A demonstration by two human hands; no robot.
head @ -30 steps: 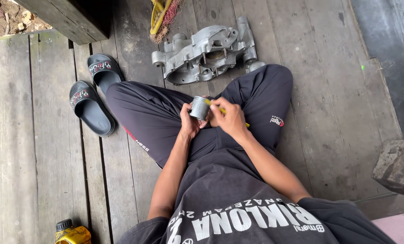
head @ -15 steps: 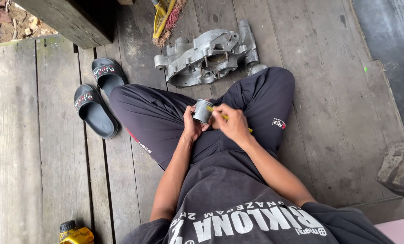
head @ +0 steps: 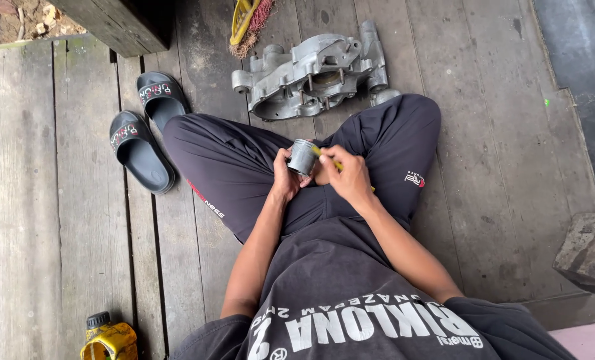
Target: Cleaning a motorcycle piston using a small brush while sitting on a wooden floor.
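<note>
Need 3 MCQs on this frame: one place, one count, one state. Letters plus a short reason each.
1. Where does the grey metal engine casing lie?
A. on the wooden floor beyond the knees
B. in the person's lap
C. on top of the slides

2. How many dark slides sit on the planks?
A. one
B. two
C. four

3. What is the left hand doing?
A. resting flat on the floor
B. holding the small metal cylinder
C. gripping the yellow bottle

Key: 1 A, the casing rests on the boards past the crossed legs. 2 B, a pair lies side by side left of the legs. 3 B, its fingers wrap the cylinder while the right hand works a yellow-handled tool against it.
</note>
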